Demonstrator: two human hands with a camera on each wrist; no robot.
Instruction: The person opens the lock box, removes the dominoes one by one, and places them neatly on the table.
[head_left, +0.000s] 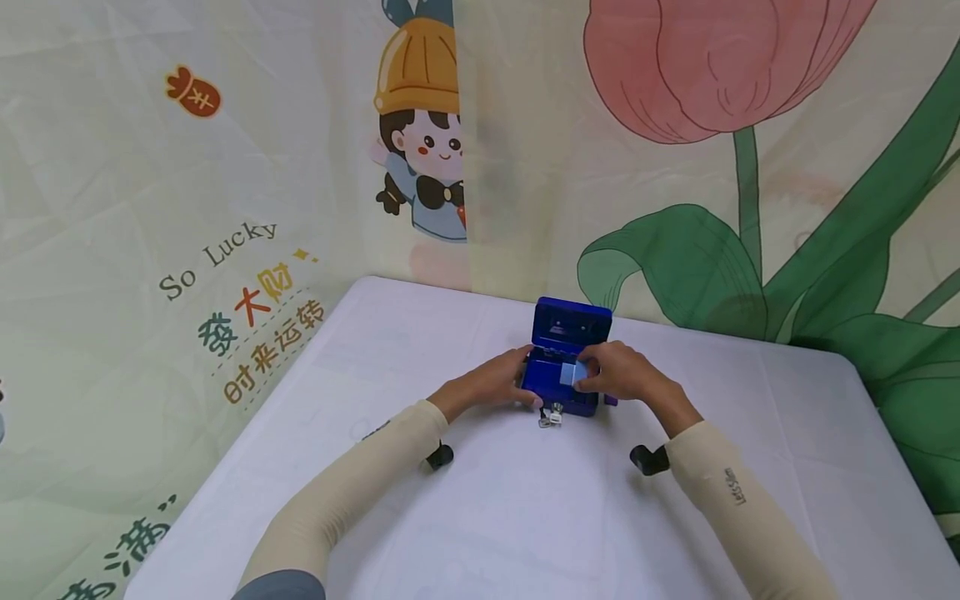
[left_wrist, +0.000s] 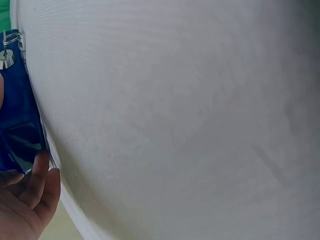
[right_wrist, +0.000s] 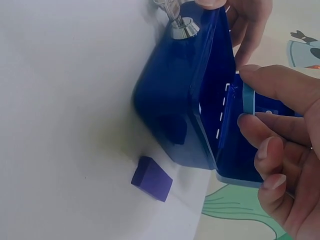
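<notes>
A blue metal cash box (head_left: 561, 400) stands on the table with its lid (head_left: 572, 323) raised at the back. My left hand (head_left: 497, 379) grips the box's left end, thumb toward the front and fingers along the side. Over the box opening, my right hand (head_left: 618, 371) pinches a light blue block (right_wrist: 248, 99) between thumb and forefinger. The block appears as a thin slab in the right wrist view. Keys (head_left: 552, 415) hang from the round silver lock (right_wrist: 185, 29) on the front. Part of the box's inside is hidden by the right hand.
A purple block (right_wrist: 154, 180) lies on the table just right of the box. The white-covered table (head_left: 510, 517) reaches to a printed cloth backdrop (head_left: 525, 167) behind. Black wrist cameras (head_left: 649, 460) sit under both forearms.
</notes>
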